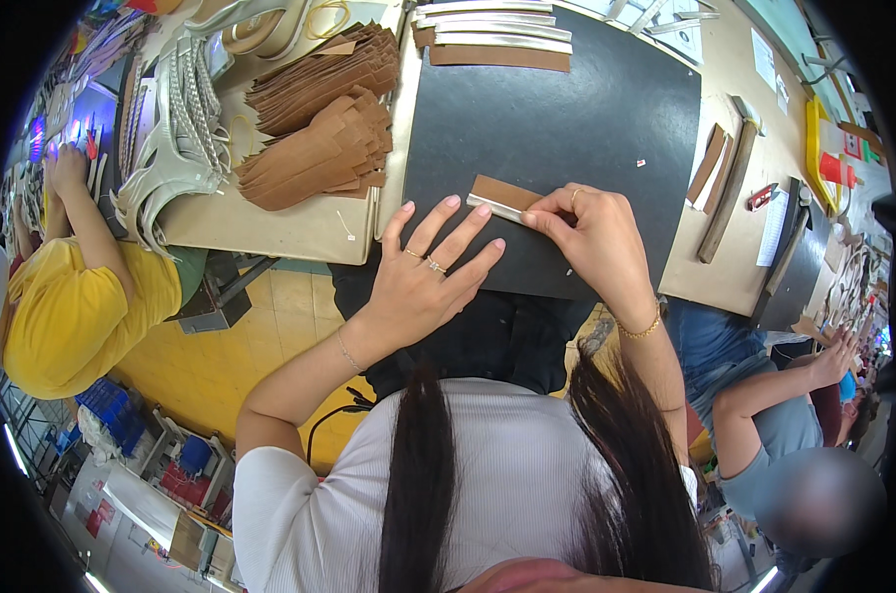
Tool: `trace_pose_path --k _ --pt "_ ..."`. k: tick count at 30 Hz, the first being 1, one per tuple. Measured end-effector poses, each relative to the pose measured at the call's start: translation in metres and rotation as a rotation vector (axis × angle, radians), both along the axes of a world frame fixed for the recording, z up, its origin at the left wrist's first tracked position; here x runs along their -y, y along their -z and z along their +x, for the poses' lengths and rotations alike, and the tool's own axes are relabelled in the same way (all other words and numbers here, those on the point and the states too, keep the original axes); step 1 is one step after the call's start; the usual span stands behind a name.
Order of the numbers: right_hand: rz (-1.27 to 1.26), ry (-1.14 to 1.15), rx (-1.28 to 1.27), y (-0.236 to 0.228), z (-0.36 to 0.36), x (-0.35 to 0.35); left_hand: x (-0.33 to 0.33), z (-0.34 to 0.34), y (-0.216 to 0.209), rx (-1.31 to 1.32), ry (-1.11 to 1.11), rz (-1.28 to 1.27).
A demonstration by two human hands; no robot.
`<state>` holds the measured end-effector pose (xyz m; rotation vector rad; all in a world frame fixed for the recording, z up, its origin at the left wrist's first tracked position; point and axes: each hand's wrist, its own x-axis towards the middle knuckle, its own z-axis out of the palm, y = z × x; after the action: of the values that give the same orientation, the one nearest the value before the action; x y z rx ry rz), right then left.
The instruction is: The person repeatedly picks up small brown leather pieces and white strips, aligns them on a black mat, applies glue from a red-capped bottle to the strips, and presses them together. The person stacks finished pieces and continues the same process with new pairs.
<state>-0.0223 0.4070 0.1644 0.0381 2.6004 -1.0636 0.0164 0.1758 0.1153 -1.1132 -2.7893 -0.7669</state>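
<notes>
A short brown strip (507, 190) with a silvery-white band along its near edge lies on the black work mat (557, 119). My right hand (594, 237) pinches its right end between thumb and forefinger. My left hand (420, 272) is open, fingers spread, with a fingertip touching the silvery band near its left end; the other fingertips rest on or just above the mat. At the mat's far edge lies a row of similar strips (502, 57), brown and silvery. Two fanned piles of brown pieces, a far pile (320, 79) and a near pile (320, 148), sit to the left.
Whitish braided straps (196, 109) lie beyond the piles. To the right are a hammer (730, 178), brown strips (707, 168) and a small red tool (762, 197). A co-worker in yellow (82, 306) sits at left; another in grey-blue (764, 425) sits close at right.
</notes>
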Motion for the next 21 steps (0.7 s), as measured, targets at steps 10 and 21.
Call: trace_pose_path --k 10,21 --pt "0.044 -0.020 0.027 -0.0015 -0.0030 0.0015 -0.0009 0.0001 -0.0005 0.009 -0.002 -0.007" --pt "0.067 -0.016 0.045 -0.0017 -0.0050 0.0023 -0.0020 -0.0003 -0.0037 0.034 -0.021 -0.006"
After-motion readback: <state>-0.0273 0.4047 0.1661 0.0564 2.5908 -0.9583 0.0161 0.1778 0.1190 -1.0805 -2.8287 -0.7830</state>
